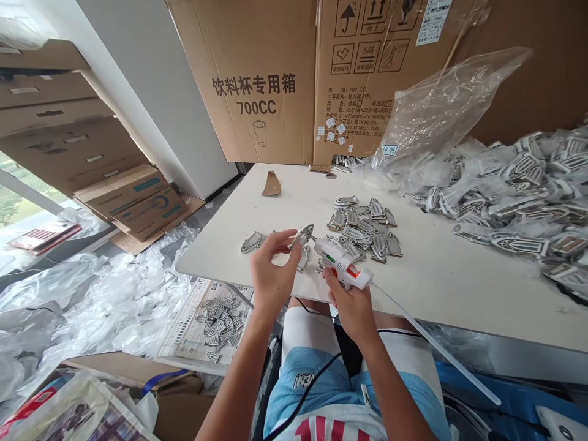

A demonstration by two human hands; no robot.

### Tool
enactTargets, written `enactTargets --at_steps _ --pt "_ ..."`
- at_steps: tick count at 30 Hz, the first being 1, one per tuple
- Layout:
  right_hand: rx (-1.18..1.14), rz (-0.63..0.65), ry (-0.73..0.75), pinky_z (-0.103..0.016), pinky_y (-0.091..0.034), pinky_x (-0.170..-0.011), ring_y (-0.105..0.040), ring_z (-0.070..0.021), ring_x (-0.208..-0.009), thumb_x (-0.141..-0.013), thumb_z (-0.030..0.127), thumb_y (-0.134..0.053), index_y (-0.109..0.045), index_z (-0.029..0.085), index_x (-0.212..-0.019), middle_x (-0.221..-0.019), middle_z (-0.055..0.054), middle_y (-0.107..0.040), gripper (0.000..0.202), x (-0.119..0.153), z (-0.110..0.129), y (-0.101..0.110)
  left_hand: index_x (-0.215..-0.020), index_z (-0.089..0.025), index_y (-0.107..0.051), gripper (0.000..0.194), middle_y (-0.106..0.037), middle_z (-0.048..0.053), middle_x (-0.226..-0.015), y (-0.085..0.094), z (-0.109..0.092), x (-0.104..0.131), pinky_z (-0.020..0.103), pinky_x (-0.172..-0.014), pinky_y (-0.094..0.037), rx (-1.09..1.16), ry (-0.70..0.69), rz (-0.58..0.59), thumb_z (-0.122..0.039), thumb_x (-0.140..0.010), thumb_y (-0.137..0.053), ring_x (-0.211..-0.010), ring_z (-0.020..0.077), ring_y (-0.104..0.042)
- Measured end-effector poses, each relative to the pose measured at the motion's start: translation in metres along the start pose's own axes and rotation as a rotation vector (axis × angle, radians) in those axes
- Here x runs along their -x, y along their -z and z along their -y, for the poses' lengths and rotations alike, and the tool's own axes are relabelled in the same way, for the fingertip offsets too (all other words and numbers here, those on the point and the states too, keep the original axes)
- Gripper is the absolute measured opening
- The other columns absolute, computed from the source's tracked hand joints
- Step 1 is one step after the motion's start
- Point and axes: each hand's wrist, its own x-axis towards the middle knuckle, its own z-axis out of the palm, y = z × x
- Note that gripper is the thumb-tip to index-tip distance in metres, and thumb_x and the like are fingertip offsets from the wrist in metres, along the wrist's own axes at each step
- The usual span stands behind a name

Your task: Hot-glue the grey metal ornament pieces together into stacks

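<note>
Between the thumb and fingers of my left hand (275, 266) is a small silver metal piece (302, 236), held up over the table's front part. My right hand (351, 300) is wrapped round a white glue gun (342, 262) with an orange part and a long clear glue stick (441, 346) trailing from its back. The gun's nozzle points left and is at or very near the metal piece; contact is too small to tell. Just behind the gun lies a pile of similar metal pieces (362, 229). A few more (252, 242) lie left of my left hand.
On the white table (225, 214) are a torn cardboard scrap (271, 184) and, at right, a large heap of plastic-wrapped metal pieces (519, 190). Cardboard boxes (271, 55) stand behind. More pieces (223, 324) lie on a low surface at left. A black cable crosses my lap.
</note>
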Motion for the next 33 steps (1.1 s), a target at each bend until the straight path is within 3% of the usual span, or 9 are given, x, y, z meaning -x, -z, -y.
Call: enactTargets --at_steps 6,10,17,21,26,31,33 --pt "-0.008 0.065 -0.026 -0.028 -0.031 -0.049 -0.039 -0.0128 -0.051 -0.096 0.065 -0.07 -0.069 0.02 -0.09 -0.06 0.004 -0.052 0.045 -0.002 0.004 0.004 -0.1 -0.027 -0.076 0.012 -0.078 0.001 -0.091 0.004 -0.001 -0.001 0.034 -0.081 -0.055 -0.203 -0.241 0.008 -0.018 -0.094 -0.069 -0.083 0.0191 -0.07" --pt "0.001 0.086 -0.029 -0.028 -0.031 -0.047 -0.035 -0.0127 -0.049 -0.094 0.068 -0.07 -0.068 0.02 -0.085 -0.055 0.006 -0.044 0.049 -0.001 0.011 0.006 -0.097 -0.027 -0.074 0.009 -0.078 0.001 -0.093 0.006 0.001 -0.003 0.034 -0.081 -0.054 -0.206 -0.249 0.02 -0.021 -0.095 -0.069 -0.081 0.0195 -0.069" --pt "-0.036 0.11 -0.053 -0.027 -0.032 -0.047 -0.036 -0.0125 -0.049 -0.092 0.068 -0.072 -0.067 0.02 -0.088 -0.054 0.006 -0.043 0.048 -0.002 0.01 0.006 -0.098 -0.027 -0.074 0.006 -0.077 0.001 -0.094 0.006 0.005 -0.005 0.034 -0.083 -0.054 -0.137 -0.221 0.02 -0.022 -0.094 -0.071 -0.084 0.0194 -0.069" --pt "-0.04 0.077 -0.052 -0.027 -0.032 -0.045 -0.04 -0.0144 -0.05 -0.089 0.066 -0.076 -0.072 0.021 -0.094 -0.055 0.005 -0.047 0.046 -0.003 0.003 0.006 -0.1 -0.026 -0.072 0.008 -0.077 0.002 -0.097 0.006 0.01 -0.007 0.033 -0.085 -0.055 -0.07 -0.143 -0.001 -0.024 -0.092 -0.076 -0.09 0.0191 -0.071" --pt "-0.067 0.125 -0.024 -0.027 -0.031 -0.043 -0.039 -0.0129 -0.048 -0.09 0.062 -0.078 -0.074 0.02 -0.091 -0.059 0.002 -0.054 0.042 -0.001 0.005 0.008 -0.117 -0.025 -0.07 0.033 -0.079 0.005 -0.098 0.007 0.016 -0.01 0.036 -0.089 -0.059 0.155 0.112 0.056 -0.033 -0.087 -0.083 -0.092 0.0209 -0.076" --pt "-0.121 0.162 -0.034 -0.026 -0.027 -0.04 -0.035 -0.0077 -0.044 -0.093 0.061 -0.075 -0.073 0.016 -0.101 -0.078 -0.004 -0.068 0.045 0.0 0.012 0.008 -0.126 -0.023 -0.07 0.05 -0.077 0.006 -0.103 0.007 0.017 -0.012 0.035 -0.087 -0.062 0.32 0.226 0.054 -0.035 -0.08 -0.088 -0.091 0.02 -0.076" --pt "-0.122 0.167 -0.036 -0.026 -0.027 -0.04 -0.035 -0.0069 -0.044 -0.093 0.061 -0.076 -0.073 0.016 -0.102 -0.082 -0.005 -0.07 0.046 0.0 0.012 0.008 -0.123 -0.022 -0.073 0.048 -0.076 0.007 -0.107 0.007 0.015 -0.012 0.034 -0.085 -0.062 0.354 0.266 0.069 -0.036 -0.08 -0.089 -0.093 0.0204 -0.076"
